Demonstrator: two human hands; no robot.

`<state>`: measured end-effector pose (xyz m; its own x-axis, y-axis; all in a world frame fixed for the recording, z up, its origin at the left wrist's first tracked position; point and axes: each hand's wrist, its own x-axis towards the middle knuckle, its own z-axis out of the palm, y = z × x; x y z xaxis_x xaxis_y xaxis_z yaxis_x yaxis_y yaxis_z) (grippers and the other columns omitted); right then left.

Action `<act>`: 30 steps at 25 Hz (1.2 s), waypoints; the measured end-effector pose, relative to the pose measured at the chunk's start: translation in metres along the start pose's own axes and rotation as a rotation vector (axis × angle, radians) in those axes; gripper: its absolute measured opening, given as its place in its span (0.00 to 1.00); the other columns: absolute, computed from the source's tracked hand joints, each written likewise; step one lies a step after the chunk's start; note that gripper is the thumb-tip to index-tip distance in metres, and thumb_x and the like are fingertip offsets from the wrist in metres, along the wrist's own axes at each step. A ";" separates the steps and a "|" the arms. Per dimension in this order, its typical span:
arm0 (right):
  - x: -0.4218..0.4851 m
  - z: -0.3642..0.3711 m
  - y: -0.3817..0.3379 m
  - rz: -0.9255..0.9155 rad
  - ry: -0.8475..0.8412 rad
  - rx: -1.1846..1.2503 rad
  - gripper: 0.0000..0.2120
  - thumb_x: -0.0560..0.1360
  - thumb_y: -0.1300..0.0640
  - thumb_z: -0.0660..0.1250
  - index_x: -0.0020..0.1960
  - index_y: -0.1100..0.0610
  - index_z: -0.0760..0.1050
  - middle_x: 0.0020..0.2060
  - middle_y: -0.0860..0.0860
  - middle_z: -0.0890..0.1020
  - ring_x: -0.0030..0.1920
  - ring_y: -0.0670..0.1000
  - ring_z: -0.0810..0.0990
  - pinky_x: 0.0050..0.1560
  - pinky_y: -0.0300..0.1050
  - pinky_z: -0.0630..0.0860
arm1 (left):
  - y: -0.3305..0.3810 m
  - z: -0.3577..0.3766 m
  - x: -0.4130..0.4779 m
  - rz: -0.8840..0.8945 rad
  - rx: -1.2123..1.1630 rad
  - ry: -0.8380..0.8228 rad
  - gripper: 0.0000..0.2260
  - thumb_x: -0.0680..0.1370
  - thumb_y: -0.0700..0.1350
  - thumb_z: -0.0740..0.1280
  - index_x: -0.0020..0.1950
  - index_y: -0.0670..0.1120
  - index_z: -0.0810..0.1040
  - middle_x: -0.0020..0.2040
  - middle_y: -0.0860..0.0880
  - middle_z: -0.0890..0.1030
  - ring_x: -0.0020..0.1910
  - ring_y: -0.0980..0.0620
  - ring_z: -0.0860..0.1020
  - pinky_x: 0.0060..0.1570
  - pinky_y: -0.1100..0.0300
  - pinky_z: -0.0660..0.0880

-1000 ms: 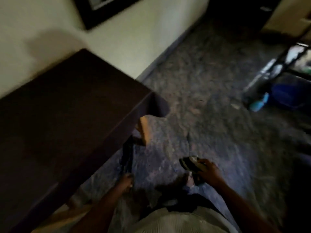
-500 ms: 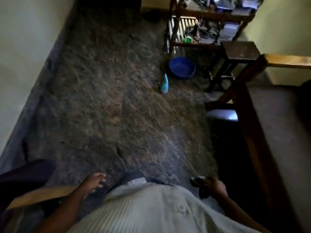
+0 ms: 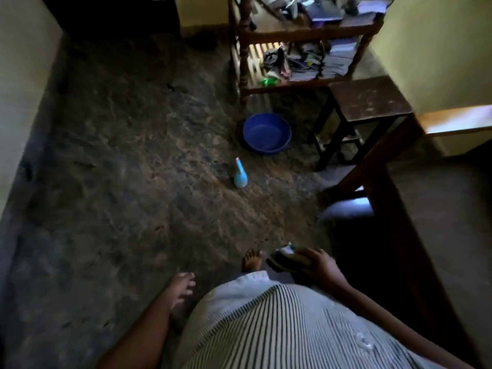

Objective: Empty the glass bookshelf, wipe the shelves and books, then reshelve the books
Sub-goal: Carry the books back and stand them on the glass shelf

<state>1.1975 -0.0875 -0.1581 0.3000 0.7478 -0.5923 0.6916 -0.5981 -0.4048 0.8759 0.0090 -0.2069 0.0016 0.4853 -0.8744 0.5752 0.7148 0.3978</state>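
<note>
Right hand [image 3: 319, 265] grips a dark bundle [image 3: 283, 258], left hand [image 3: 182, 287] hangs loose. Books [image 3: 338, 62] are stacked on the wooden shelf [image 3: 292, 84] at the floor's far edge, behind the blue basin [image 3: 266, 134] and spray bottle [image 3: 240, 178].

Dim room, mottled floor [image 3: 127, 166], pale walls [image 3: 436, 49]

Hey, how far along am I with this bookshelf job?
Nothing looks finished. In hand: the right hand grips a dark bundle, maybe books; the left hand is free. Left: the shelf is cluttered, and the spray bottle and basin sit on the floor.
</note>
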 end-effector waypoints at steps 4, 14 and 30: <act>0.074 -0.078 0.017 0.037 0.004 0.000 0.23 0.70 0.53 0.72 0.64 0.51 0.73 0.57 0.56 0.75 0.57 0.55 0.75 0.54 0.39 0.68 | 0.190 0.033 0.084 0.140 0.093 -0.038 0.13 0.82 0.45 0.55 0.64 0.43 0.71 0.45 0.48 0.76 0.34 0.55 0.69 0.34 0.63 0.59; 0.321 -0.248 0.070 0.093 0.008 0.152 0.19 0.71 0.60 0.72 0.61 0.56 0.76 0.55 0.53 0.81 0.56 0.53 0.79 0.46 0.35 0.68 | 0.399 0.144 0.175 0.083 -0.228 -0.009 0.11 0.82 0.39 0.56 0.61 0.38 0.74 0.53 0.38 0.77 0.34 0.60 0.75 0.32 0.65 0.66; 0.734 -0.130 0.032 -0.074 -0.357 -0.038 0.23 0.70 0.62 0.71 0.64 0.55 0.74 0.61 0.55 0.77 0.60 0.54 0.76 0.54 0.36 0.67 | 0.372 0.137 0.536 -0.310 -0.551 0.377 0.22 0.79 0.48 0.63 0.72 0.46 0.64 0.67 0.44 0.71 0.63 0.44 0.71 0.57 0.51 0.69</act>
<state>1.5249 0.4799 -0.5155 0.0043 0.6370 -0.7709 0.7289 -0.5297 -0.4337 1.2033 0.4664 -0.5660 -0.4325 0.2886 -0.8542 0.0090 0.9487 0.3160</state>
